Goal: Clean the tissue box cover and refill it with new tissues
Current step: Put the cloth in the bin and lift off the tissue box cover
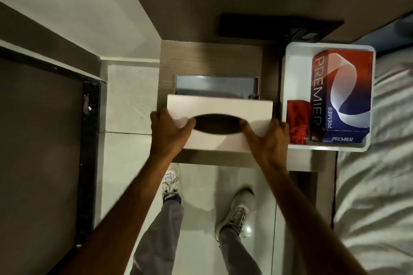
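Note:
The white tissue box cover (pixel 220 105), with a dark oval slot on top, is held over the brown bedside table (pixel 196 56). My left hand (pixel 167 131) grips its left end and my right hand (pixel 267 138) grips its right end. Behind the cover lies a grey flat base plate (pixel 214 85) on the table. A red, white and blue Premier tissue box (pixel 342 96) lies in a white tray (pixel 290 69) at the right. A red cloth (pixel 298 120) sits in the same tray beside the box.
A dark flat panel (pixel 279 27) lies at the back of the table. A bed with white sheets (pixel 380 163) is on the right. White floor tiles (pixel 131 100) and a dark door frame (pixel 89 140) are on the left. My feet stand below the table edge.

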Motion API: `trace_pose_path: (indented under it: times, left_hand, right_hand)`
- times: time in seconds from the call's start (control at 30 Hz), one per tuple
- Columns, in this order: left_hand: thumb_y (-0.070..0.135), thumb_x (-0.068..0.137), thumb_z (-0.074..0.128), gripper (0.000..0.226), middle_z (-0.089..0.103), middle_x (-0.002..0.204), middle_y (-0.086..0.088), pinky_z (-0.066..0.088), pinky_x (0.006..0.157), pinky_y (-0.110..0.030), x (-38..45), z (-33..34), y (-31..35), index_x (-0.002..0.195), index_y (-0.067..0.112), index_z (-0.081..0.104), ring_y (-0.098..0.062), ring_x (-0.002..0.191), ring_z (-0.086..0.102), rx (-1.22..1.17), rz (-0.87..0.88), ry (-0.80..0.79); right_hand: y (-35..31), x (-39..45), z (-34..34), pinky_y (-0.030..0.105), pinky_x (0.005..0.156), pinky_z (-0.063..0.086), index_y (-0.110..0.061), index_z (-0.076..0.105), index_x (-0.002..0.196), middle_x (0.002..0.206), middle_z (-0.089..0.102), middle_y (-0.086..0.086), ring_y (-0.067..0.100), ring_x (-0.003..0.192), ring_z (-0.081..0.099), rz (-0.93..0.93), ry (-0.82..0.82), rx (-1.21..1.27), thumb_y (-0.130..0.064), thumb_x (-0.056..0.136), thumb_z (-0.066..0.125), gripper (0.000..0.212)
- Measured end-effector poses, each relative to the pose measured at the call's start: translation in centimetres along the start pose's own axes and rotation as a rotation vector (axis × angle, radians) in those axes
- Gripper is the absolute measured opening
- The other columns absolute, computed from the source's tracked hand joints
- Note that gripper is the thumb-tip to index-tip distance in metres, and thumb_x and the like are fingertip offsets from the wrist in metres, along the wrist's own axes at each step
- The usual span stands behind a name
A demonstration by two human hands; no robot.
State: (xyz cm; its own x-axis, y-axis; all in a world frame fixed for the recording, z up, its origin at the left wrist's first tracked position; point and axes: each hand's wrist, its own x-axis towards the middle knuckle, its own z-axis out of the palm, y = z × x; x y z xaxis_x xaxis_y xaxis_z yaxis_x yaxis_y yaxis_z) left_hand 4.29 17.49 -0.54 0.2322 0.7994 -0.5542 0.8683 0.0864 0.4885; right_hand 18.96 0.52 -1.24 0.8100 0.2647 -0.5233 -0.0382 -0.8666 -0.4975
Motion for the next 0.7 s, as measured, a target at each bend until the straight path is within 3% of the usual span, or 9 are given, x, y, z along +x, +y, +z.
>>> trace_pose_path:
  times: [0.1, 0.2, 0.27, 0.37, 0.5, 0.6, 0.7]
  left_hand:
    - [0.044, 0.08, 0.083, 0.074, 0.059, 0.13, -0.02, 0.053, 0.097, -0.04, -3.0, 0.0, -2.8, 0.137, 0.005, 0.057, -0.038, 0.123, 0.06, 0.061, 0.005, -0.071]
    - [0.047, 0.082, 0.081, 0.07, 0.067, 0.13, -0.016, 0.056, 0.094, -0.037, -3.6, 0.7, -4.2, 0.132, 0.004, 0.06, -0.034, 0.123, 0.064, 0.048, -0.034, -0.132]
    - [0.047, 0.084, 0.079, 0.068, 0.068, 0.132, -0.015, 0.056, 0.099, -0.039, -3.0, 1.1, -4.5, 0.134, 0.006, 0.058, -0.035, 0.124, 0.064, 0.024, -0.039, -0.108]
    - [0.047, 0.084, 0.079, 0.072, 0.066, 0.134, -0.016, 0.052, 0.106, -0.043, -1.6, 1.3, -4.5, 0.138, 0.007, 0.055, -0.036, 0.127, 0.062, 0.036, -0.018, -0.047]
    - [0.046, 0.083, 0.08, 0.072, 0.068, 0.13, -0.022, 0.049, 0.105, -0.044, -0.6, 1.8, -4.6, 0.136, 0.004, 0.056, -0.041, 0.123, 0.063, 0.105, 0.01, 0.003]
    - [0.045, 0.083, 0.081, 0.077, 0.063, 0.13, -0.029, 0.049, 0.104, -0.051, -0.9, 2.0, -4.3, 0.139, 0.002, 0.051, -0.047, 0.124, 0.06, 0.15, 0.04, 0.017]
    - [0.042, 0.087, 0.077, 0.091, 0.047, 0.15, -0.029, 0.042, 0.113, -0.06, -2.6, 1.5, -3.6, 0.154, 0.001, 0.032, -0.048, 0.141, 0.042, 0.228, 0.106, 0.073]
  right_hand:
    - [2.7, -2.6, 0.5, 0.026, 0.09, 0.04, -0.008, 0.053, 0.138, 0.141, 0.05, 0.017, 0.032, 0.125, 0.052, 0.08, -0.096, -0.024, -0.052, 0.082, 0.078, 0.075]
    - [3.9, -2.8, 1.2, 0.035, 0.099, 0.046, -0.009, 0.05, 0.143, 0.143, 0.049, 0.016, 0.033, 0.128, 0.051, 0.084, -0.131, -0.039, -0.055, 0.082, 0.077, 0.081]
    - [4.1, -2.1, 2.0, 0.036, 0.106, 0.044, -0.008, 0.051, 0.143, 0.145, 0.049, 0.016, 0.034, 0.131, 0.049, 0.033, -0.103, -0.029, -0.06, 0.08, 0.075, 0.085]
    - [3.6, -1.0, 3.1, 0.034, 0.103, 0.045, -0.007, 0.052, 0.14, 0.143, 0.048, 0.014, 0.033, 0.129, 0.05, 0.019, -0.111, -0.011, -0.066, 0.079, 0.073, 0.087]
    - [2.7, -0.6, 3.3, 0.042, 0.108, 0.044, -0.005, 0.051, 0.14, 0.143, 0.045, 0.016, 0.037, 0.131, 0.049, 0.031, -0.108, -0.079, -0.068, 0.082, 0.068, 0.087]
    - [2.6, -1.1, 1.1, 0.043, 0.109, 0.046, -0.012, 0.046, 0.146, 0.146, 0.044, 0.013, 0.034, 0.133, 0.049, -0.089, -0.091, -0.093, -0.065, 0.089, 0.063, 0.079]
    - [3.7, -0.8, -3.8, 0.044, 0.095, 0.057, -0.021, 0.045, 0.147, 0.146, 0.048, 0.007, 0.027, 0.127, 0.054, -0.3, 0.008, -0.129, -0.056, 0.099, 0.053, 0.06]
